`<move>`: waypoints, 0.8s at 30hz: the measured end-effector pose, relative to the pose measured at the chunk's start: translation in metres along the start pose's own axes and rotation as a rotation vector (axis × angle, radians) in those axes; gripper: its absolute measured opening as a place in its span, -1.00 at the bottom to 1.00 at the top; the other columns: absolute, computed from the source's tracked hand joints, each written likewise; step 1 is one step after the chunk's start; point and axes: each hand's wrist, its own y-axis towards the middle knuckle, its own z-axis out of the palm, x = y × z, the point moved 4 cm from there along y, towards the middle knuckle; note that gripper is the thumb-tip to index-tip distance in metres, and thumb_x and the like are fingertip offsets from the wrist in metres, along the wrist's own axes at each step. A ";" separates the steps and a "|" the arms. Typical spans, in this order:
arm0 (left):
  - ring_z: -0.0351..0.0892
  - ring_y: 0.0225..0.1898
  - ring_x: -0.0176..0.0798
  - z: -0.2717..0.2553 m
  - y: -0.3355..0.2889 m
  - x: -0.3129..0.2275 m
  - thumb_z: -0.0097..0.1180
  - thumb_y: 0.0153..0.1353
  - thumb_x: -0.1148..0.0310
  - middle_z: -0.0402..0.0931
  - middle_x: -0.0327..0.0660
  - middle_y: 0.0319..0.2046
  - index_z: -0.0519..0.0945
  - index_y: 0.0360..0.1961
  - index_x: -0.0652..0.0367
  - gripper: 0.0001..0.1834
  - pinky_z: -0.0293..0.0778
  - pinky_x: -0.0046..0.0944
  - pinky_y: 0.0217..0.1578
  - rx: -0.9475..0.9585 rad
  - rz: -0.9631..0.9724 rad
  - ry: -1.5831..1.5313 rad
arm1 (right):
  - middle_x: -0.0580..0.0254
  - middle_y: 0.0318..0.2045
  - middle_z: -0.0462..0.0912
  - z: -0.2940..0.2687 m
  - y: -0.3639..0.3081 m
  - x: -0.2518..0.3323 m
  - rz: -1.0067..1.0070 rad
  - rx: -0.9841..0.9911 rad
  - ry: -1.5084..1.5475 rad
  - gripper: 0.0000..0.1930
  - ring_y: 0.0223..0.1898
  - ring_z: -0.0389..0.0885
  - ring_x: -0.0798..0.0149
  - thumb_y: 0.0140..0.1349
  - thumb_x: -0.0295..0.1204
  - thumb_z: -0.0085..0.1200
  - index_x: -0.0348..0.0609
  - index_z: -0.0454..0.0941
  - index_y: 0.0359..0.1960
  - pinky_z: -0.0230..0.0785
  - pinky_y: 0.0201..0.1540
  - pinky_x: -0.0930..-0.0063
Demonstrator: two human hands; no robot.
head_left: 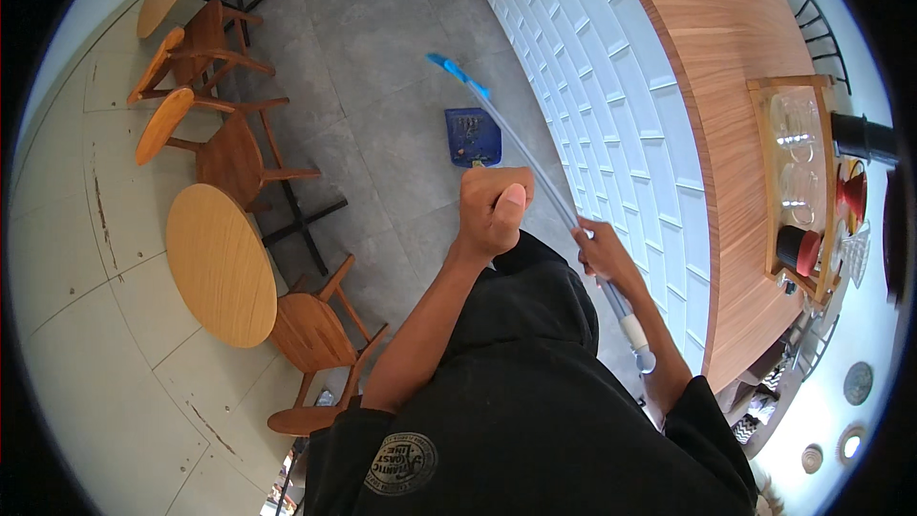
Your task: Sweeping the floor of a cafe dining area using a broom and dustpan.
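Observation:
My left hand [494,215] is closed in a fist, thumb on top, in front of my body. Just beyond it a blue dustpan [474,137] rests on the grey floor with bits of dirt in it. Its handle runs back under the fist and is hidden there; the fist appears wrapped round its upper end. My right hand [605,250] grips the long pale handle of a broom [531,160], which slants from beside my right forearm away to the far left. The broom's bright blue head [449,65] is beyond the dustpan, near the floor.
To the right, a white-tiled counter [712,182] with a wooden top carries a wooden tray [759,134] of glassware. On the left stand a round wooden table [222,263] and several wooden chairs [229,148]. A black table base [304,222] spreads its legs across the floor.

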 end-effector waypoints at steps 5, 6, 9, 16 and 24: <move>0.12 -0.83 -0.23 -0.015 -0.016 -0.013 -0.20 0.16 0.22 0.09 -0.20 -0.83 0.18 -0.81 0.22 -0.55 -0.02 -0.25 -0.73 -0.031 0.034 0.048 | -0.04 -0.74 0.47 -0.010 0.074 0.069 -0.332 -0.104 -0.253 -0.64 -0.72 0.53 0.07 0.26 -0.31 -0.15 -0.46 0.43 -0.15 0.38 -0.50 0.15; 0.14 -0.82 -0.23 -0.016 -0.021 -0.020 -0.19 0.15 0.23 0.10 -0.22 -0.83 0.18 -0.81 0.21 -0.57 -0.01 -0.25 -0.73 -0.028 0.024 0.024 | -0.12 -0.72 0.49 -0.010 0.105 0.084 -0.430 -0.129 -0.314 -0.67 -0.68 0.55 -0.02 0.25 -0.32 -0.15 -0.46 0.45 -0.27 0.39 -0.46 0.09; 0.15 -0.82 -0.23 -0.025 -0.041 -0.053 -0.15 0.10 0.25 0.16 -0.26 -0.81 0.21 -0.82 0.15 -0.60 0.01 -0.24 -0.75 -0.092 0.038 -0.009 | -0.24 -0.58 0.57 0.013 0.231 0.131 -0.463 -0.155 -0.442 -0.72 -0.48 0.62 -0.14 0.14 -0.34 -0.07 -0.40 0.50 -0.41 0.45 -0.35 0.06; 0.17 -0.84 -0.26 -0.050 -0.067 -0.111 -0.23 0.22 0.21 0.15 -0.21 -0.84 0.25 -0.83 0.27 -0.49 0.10 -0.32 -0.78 -0.045 -0.035 -0.188 | -0.20 -0.34 0.61 0.079 0.368 0.153 -0.510 -0.246 -0.735 -0.75 -0.24 0.61 -0.15 0.05 -0.46 0.00 -0.38 0.51 -0.27 0.48 -0.23 0.06; 0.12 -0.89 -0.31 -0.096 -0.121 -0.146 -0.26 0.29 0.16 0.15 -0.24 -0.88 0.22 -0.87 0.24 -0.41 0.00 -0.34 -0.82 -0.171 -0.033 -0.123 | -0.33 -0.34 0.57 0.045 0.182 -0.084 -0.232 0.044 -0.975 -0.40 -0.33 0.58 -0.29 0.17 -0.48 -0.16 -0.20 0.01 0.28 0.43 -0.26 -0.09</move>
